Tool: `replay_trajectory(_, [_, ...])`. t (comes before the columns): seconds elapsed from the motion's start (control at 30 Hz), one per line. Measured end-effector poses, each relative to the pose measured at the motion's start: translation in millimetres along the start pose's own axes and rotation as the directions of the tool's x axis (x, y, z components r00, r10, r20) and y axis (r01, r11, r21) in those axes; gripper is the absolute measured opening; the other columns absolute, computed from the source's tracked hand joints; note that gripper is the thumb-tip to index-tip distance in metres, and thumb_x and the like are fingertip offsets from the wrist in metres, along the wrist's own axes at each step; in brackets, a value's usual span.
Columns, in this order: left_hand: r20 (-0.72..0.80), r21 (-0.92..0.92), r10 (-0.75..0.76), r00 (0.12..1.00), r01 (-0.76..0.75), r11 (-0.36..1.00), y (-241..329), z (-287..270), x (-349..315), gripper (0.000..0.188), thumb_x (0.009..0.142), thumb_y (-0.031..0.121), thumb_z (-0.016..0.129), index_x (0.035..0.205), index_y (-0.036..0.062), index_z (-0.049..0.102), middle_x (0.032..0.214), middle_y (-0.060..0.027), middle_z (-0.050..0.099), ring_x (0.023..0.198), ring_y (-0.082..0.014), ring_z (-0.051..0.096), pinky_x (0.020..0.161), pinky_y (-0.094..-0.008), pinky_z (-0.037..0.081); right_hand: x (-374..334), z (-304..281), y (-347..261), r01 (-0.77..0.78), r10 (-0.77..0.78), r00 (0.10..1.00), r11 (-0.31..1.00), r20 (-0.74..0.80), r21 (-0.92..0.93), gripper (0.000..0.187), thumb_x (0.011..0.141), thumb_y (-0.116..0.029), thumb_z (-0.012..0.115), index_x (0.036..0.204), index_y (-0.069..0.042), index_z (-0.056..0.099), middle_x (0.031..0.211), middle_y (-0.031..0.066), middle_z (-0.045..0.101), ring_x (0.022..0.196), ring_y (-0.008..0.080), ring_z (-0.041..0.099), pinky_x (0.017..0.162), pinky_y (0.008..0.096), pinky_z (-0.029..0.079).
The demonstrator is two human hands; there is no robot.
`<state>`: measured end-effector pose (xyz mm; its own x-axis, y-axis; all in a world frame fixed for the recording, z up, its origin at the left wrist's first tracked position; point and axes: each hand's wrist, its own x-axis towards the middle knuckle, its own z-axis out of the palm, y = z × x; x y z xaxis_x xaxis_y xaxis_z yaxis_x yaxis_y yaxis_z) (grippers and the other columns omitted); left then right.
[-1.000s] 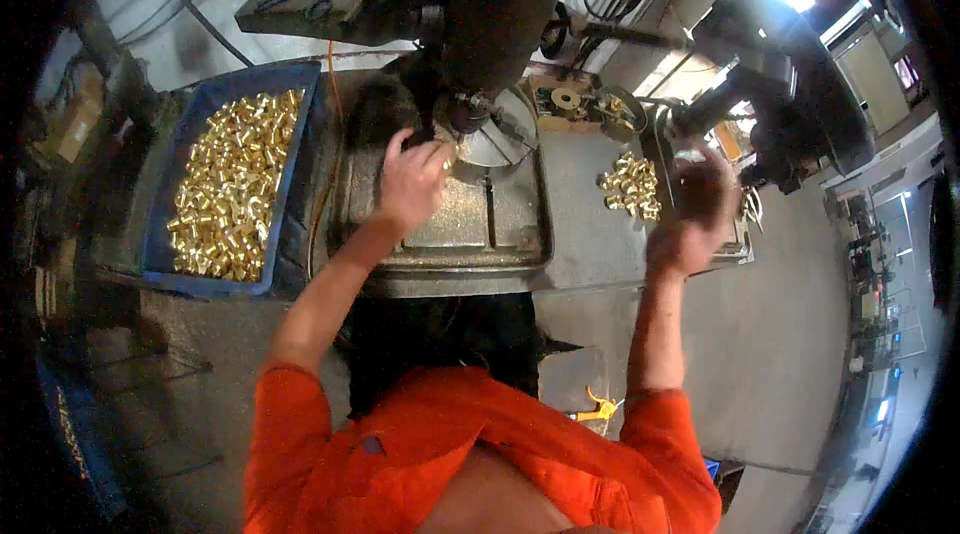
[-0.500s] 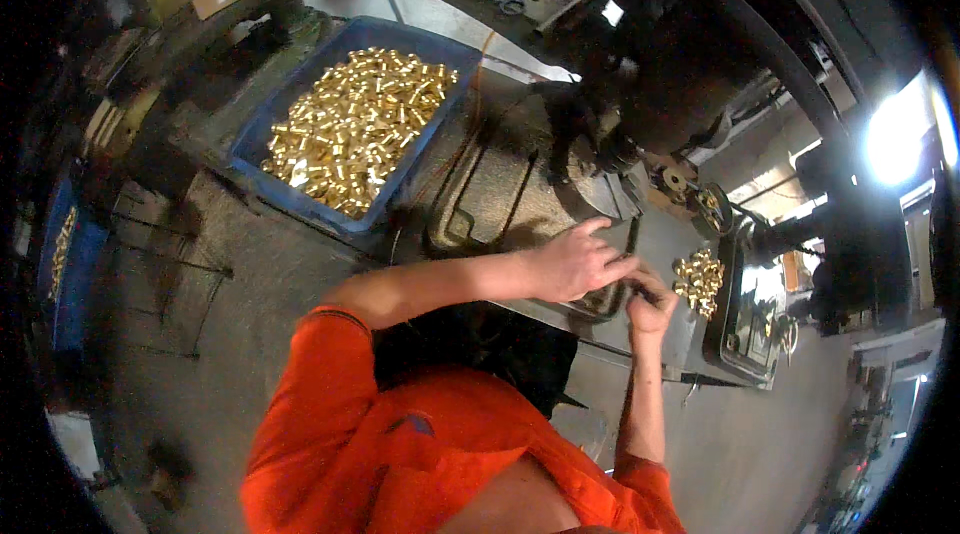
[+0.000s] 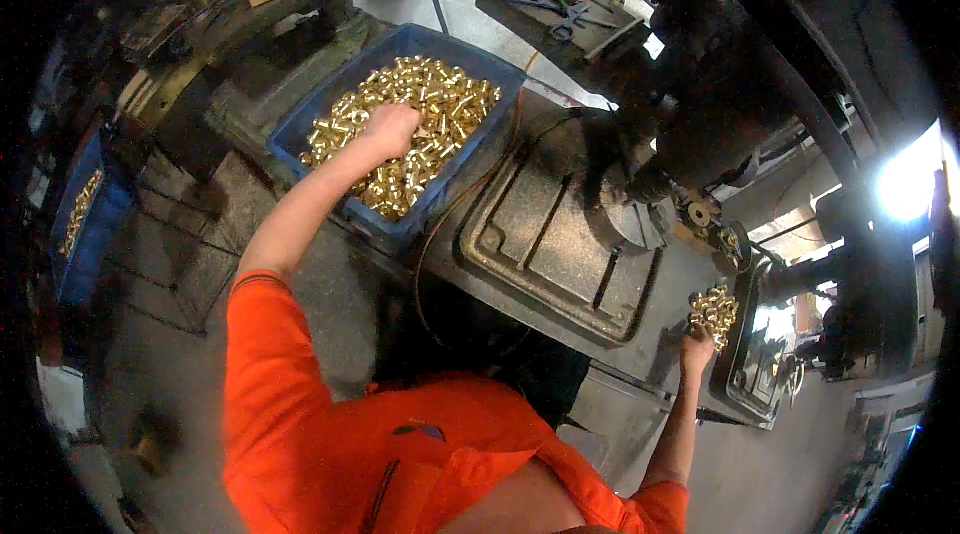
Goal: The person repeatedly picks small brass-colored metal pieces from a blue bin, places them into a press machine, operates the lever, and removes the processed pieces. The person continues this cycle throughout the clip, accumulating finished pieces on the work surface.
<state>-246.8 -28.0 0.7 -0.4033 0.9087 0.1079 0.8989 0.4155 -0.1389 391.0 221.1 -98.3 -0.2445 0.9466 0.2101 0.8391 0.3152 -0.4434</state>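
Observation:
My left hand (image 3: pixel 393 128) reaches into the blue bin (image 3: pixel 283 139), its fingers curled closed among small shiny brass fittings (image 3: pixel 430 94). Whatever those fingers grip is hidden. Far to the right, my right hand (image 3: pixel 697 342) is at the near edge of a small heap of similar brass fittings (image 3: pixel 714 310) on the bench. Its fingers are drawn together against the pieces, and I cannot make out what lies between them. Between my hands is a grooved metal machine table (image 3: pixel 545 224), with a round metal fixture (image 3: pixel 632 214) at its right rear.
A dark machine head (image 3: pixel 690 94) hangs beyond the grooved table. Pliers-like tools (image 3: pixel 565 19) lie on a raised tray at the back. Another grooved plate (image 3: pixel 755 374) stands at the right. A second blue bin (image 3: pixel 95 214) with brass pieces is at far left.
My hands were together over the grooved table and have parted. The left moved left and away into the blue bin; the right moved right to the small brass heap. The view has shifted slightly.

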Motion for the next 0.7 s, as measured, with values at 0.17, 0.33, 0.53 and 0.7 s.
replay_trajectory(0.17, [0.109, 0.081, 0.023, 0.994, -0.032, 0.996, 7.7, 10.9, 23.2, 0.012, 0.063, 0.009, 0.064, 0.075, 0.0064, 0.066, 0.083, -0.0135, 0.064, 0.08, -0.0277, 0.063, 0.069, -0.0381, 0.051, -10.0, 2.6, 20.9, 0.104, -0.075, 0.99, 0.957, -0.116, 0.27, 0.043, 0.064, -0.005, 0.053, 0.105, 0.004, 0.058, 0.097, 0.0166, 0.061, 0.084, 0.0218, 0.058, 0.074, 0.0299, 0.045])
replay_trajectory(0.33, [0.107, 0.116, 0.128, 0.986, -0.141, 0.983, 3.0, 3.6, 20.9, 0.025, 0.061, 0.008, 0.064, 0.086, 0.0057, 0.061, 0.091, -0.0135, 0.061, 0.084, -0.0296, 0.061, 0.07, -0.04, 0.049, -30.7, -30.0, -29.1, -0.11, 0.1, 0.994, 0.923, 0.046, 0.37, 0.042, 0.064, -0.003, 0.053, 0.106, 0.004, 0.059, 0.092, 0.0137, 0.063, 0.072, 0.015, 0.055, 0.067, 0.0253, 0.044])
replay_trajectory(0.53, [0.028, 0.129, 0.106, 0.994, -0.108, 0.986, 9.0, -18.8, 2.0, 0.033, 0.063, 0.007, 0.065, 0.094, 0.0017, 0.053, 0.091, -0.0164, 0.057, 0.078, -0.0315, 0.059, 0.071, -0.0433, 0.046, -53.0, -59.0, -99.3, 0.042, -0.042, 0.999, 0.851, -0.013, 0.523, 0.037, 0.061, 0.004, 0.049, 0.095, 0.003, 0.061, 0.091, 0.0105, 0.062, 0.075, 0.015, 0.059, 0.068, 0.0256, 0.047])
replay_trajectory(0.7, [-0.318, -0.062, 0.172, 0.933, -0.201, 0.978, 34.9, -48.4, -12.5, 0.024, 0.065, 0.009, 0.064, 0.086, 0.0027, 0.055, 0.08, -0.0145, 0.06, 0.075, -0.0326, 0.059, 0.085, -0.0432, 0.04, -65.4, -62.6, -188.9, 0.057, -0.223, 0.951, 0.806, 0.214, 0.589, 0.041, 0.056, 0.001, 0.049, 0.094, -0.001, 0.064, 0.083, 0.0084, 0.064, 0.079, 0.0145, 0.059, 0.071, 0.0253, 0.046])
